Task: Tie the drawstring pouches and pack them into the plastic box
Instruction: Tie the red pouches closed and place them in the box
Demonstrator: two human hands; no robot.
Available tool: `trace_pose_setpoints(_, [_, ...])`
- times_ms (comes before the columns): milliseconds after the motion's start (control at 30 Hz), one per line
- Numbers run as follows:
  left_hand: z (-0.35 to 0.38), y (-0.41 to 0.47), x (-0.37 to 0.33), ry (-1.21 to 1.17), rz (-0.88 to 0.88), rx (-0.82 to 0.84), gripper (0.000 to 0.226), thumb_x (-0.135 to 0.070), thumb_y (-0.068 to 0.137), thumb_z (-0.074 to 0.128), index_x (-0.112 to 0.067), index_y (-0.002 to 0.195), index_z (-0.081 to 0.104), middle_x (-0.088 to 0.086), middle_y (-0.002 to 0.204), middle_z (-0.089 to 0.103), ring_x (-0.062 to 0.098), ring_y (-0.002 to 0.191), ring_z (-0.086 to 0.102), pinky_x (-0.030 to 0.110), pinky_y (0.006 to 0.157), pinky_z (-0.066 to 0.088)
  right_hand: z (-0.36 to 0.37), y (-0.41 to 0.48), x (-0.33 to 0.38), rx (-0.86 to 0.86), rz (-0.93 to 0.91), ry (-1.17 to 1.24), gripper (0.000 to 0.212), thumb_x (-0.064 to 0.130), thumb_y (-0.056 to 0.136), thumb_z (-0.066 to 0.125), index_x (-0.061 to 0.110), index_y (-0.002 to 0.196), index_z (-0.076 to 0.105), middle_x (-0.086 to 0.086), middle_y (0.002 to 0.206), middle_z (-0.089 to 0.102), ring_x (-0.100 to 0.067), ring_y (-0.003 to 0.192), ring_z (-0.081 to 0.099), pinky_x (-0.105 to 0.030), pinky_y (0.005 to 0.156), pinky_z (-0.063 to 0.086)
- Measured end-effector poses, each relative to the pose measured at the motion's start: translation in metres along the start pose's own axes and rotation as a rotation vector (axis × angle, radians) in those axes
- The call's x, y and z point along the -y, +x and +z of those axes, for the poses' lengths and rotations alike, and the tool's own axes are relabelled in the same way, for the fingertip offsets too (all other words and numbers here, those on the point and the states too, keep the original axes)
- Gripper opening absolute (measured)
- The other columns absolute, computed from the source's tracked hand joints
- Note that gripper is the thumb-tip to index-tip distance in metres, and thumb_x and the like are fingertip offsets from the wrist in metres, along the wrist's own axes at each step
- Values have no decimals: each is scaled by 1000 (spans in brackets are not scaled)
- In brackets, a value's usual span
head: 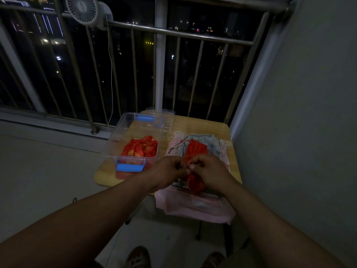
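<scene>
My left hand [170,171] and my right hand [207,170] meet over the near edge of the small wooden table [208,124]. Both pinch the strings at the neck of a red drawstring pouch [195,183] that hangs just below my fingers. A clear plastic box [123,132] with blue latches stands on the left of the table, and tied red pouches with gold print [142,148] lie inside it. To the right sits a pile of flat pouches [208,146], pale blue, pink and white, with one flat red pouch [195,149] on top.
The box's clear lid [166,117] stands behind it at the table's far edge. A pink cloth [193,206] hangs over the near edge. A metal railing [173,33] with a clipped fan [83,8] runs behind, a grey wall [299,113] at right. My feet show below.
</scene>
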State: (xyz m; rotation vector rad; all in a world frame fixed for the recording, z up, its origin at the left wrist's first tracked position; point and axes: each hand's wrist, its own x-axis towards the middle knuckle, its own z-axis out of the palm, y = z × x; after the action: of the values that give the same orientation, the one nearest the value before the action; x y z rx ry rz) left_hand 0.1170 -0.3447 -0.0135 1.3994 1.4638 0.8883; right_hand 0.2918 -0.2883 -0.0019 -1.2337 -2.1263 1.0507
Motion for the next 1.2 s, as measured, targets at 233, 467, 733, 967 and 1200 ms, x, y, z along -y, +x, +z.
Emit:
trace_pose_setpoints(233, [11, -3, 0, -85, 4, -73, 17, -18, 101, 62, -23, 85, 65, -7, 85, 74, 1, 80, 70, 20, 70, 56, 9, 2, 2, -67, -71, -87, 14, 16, 97, 65, 23, 98, 75, 9, 95, 74, -5, 90, 65, -25, 79, 48])
trace_pose_setpoints(467, [21, 1, -4, -53, -5, -188, 10, -20, 100, 61, -21, 101, 71, 5, 97, 75, 22, 93, 73, 46, 87, 62, 13, 1, 2, -162, -128, -146, 10, 18, 97, 64, 23, 99, 72, 3, 104, 62, -10, 95, 57, -25, 84, 45])
trace_pose_setpoints(733, [10, 0, -8, -372, -95, -8, 14, -15, 102, 62, -8, 107, 72, 14, 103, 76, 28, 93, 74, 40, 85, 62, 0, -3, 2, -38, 20, 253, 10, 15, 100, 64, 19, 103, 72, 1, 106, 73, -16, 103, 67, -30, 88, 54])
trace_pose_setpoints(967, [1, -5, -9, -510, -102, 145, 12, -17, 103, 57, -6, 105, 62, 16, 100, 71, 26, 90, 70, 36, 80, 59, 0, 2, -4, 65, 188, 592, 14, 14, 101, 60, 6, 108, 69, -27, 114, 68, -39, 102, 66, -62, 101, 49])
trace_pose_setpoints(1200, [7, -5, -2, -561, -108, 48, 10, -15, 106, 50, -7, 106, 57, 14, 93, 66, 21, 77, 67, 31, 71, 59, 6, 7, -11, -51, 214, 604, 20, 16, 106, 51, 5, 111, 67, -18, 105, 75, -37, 98, 71, -49, 86, 58])
